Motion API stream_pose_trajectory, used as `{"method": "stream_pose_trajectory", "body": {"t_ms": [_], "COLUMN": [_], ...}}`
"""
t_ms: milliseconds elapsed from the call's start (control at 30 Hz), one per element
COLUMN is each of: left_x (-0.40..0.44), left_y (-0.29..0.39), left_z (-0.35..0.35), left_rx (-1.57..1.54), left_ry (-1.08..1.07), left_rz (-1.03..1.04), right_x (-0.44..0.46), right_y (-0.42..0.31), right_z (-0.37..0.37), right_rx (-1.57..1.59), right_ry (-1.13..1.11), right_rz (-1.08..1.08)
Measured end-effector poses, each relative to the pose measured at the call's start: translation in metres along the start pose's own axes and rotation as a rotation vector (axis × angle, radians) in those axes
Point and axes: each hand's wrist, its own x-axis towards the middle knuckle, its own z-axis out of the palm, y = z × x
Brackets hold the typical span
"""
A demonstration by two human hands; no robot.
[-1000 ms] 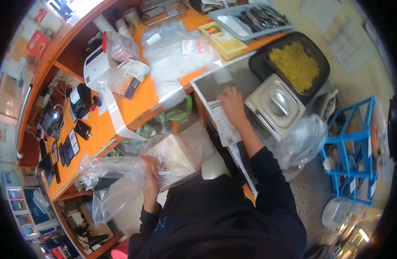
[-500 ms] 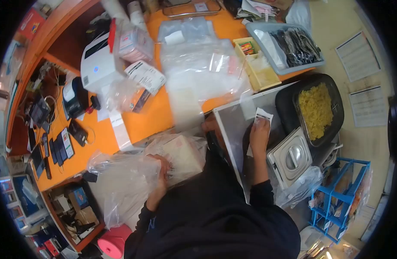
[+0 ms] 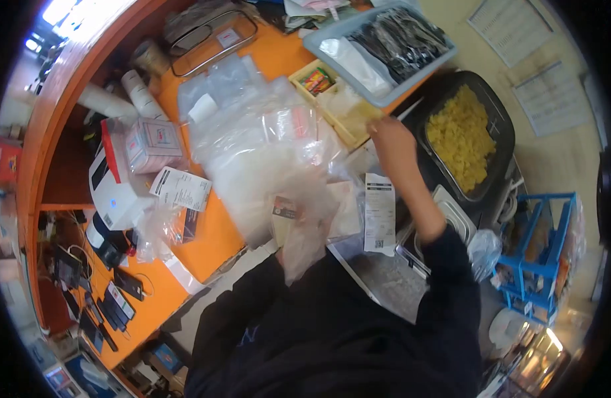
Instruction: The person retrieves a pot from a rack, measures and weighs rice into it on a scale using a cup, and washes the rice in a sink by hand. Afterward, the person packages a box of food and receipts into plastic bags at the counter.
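Note:
My right hand reaches over the near end of a yellow divided box. Its fingers are curled together, and what they pinch, if anything, is hidden. Below that wrist a printed receipt lies loose on the metal counter edge. A clear plastic bag in front of my body is smeared by motion, with a dark-labelled item and a pale box by it. My left hand is behind or inside this bag; its fingers cannot be made out.
A stack of plastic bags covers the orange table. A grey-blue tub holds black packets. Yellow food fills a black pan at right. A blue wire rack stands below. A label printer is at left.
My right hand has let go of the receipt and moved up to the yellow box. The bag and my left hand have moved right and up. The camera view has turned.

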Motion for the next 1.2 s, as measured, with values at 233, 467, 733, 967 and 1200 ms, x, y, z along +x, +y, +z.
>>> {"method": "stream_pose_trajectory", "body": {"t_ms": [233,467,733,967,1200], "left_x": [0.002,0.012,0.015,0.012,0.016], "left_y": [0.006,0.001,0.001,-0.003,0.003], "left_z": [-0.001,0.000,-0.013,-0.007,-0.017], "left_rx": [0.147,-0.725,-0.800,-0.843,-0.910], "left_ry": [-0.054,-0.267,-0.312,-0.212,-0.300], "left_rz": [-0.089,-0.383,-0.430,-0.275,-0.405], "right_x": [0.067,0.068,0.059,0.053,0.004], "right_y": [0.030,0.041,0.045,0.054,0.024], "right_z": [0.118,0.127,0.083,0.051,-0.028], "right_rx": [-0.670,-0.697,-0.451,-0.454,0.421], "right_ry": [-0.198,-0.239,-0.147,-0.214,0.031], "right_rz": [-0.125,-0.409,-0.544,-0.402,0.031]}}
